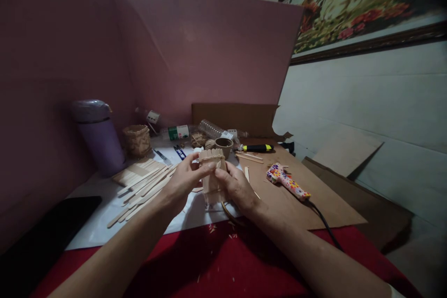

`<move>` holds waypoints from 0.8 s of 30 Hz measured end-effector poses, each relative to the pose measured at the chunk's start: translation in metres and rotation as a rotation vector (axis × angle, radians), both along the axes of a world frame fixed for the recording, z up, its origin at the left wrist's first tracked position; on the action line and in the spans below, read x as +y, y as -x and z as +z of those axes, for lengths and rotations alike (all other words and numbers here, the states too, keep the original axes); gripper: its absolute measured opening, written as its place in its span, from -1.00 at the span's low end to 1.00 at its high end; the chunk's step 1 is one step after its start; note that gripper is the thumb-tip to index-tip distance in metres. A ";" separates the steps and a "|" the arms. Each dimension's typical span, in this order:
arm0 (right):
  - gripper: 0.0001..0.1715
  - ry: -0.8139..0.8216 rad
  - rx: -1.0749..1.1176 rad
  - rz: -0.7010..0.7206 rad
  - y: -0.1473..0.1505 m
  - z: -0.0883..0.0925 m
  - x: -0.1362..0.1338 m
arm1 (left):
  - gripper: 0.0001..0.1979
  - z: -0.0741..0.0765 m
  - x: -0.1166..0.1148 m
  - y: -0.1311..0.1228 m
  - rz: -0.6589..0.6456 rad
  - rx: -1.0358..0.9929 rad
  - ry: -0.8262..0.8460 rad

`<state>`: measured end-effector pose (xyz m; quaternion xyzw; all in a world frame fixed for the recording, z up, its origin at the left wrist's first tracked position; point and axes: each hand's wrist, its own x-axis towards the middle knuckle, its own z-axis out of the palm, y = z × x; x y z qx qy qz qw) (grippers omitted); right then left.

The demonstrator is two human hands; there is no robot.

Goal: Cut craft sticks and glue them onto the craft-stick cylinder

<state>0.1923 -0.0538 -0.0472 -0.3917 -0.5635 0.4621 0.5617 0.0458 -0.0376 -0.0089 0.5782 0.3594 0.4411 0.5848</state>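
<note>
Between my hands stands a small box-like piece built of wooden craft sticks (212,186), upright, with a twine-like band near its top. My left hand (186,178) grips its left side, thumb lying across the front near the upper edge. On the other side my right hand (239,185) holds it, with thumb and fingers by a small pale bit at the band. What that bit is, I cannot make out. Loose craft sticks (145,191) lie in a spread pile left of my left hand. A flower-patterned glue gun (287,182) rests on cardboard to the right.
A purple bottle (99,139) and a woven-looking pot (137,140) stand at the left. Clear plastic bottles (214,129), a twine ball (210,144), a round cup (224,145) and a black-yellow cutter (258,148) sit behind. The gun's cord (326,226) trails over the red cloth (195,265).
</note>
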 end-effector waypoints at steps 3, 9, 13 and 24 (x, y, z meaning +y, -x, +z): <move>-0.43 0.015 0.011 0.017 0.001 0.000 0.000 | -0.43 0.001 -0.001 0.000 -0.004 0.007 -0.007; -0.43 0.019 0.074 0.061 0.002 0.002 -0.003 | -0.44 0.005 -0.003 -0.002 0.007 -0.013 -0.032; -0.44 0.015 0.068 0.054 0.002 0.002 -0.003 | -0.45 0.005 -0.004 -0.003 0.014 -0.012 -0.061; -0.48 0.012 0.063 0.005 0.002 0.002 -0.002 | -0.49 0.005 -0.005 -0.005 0.027 0.000 -0.072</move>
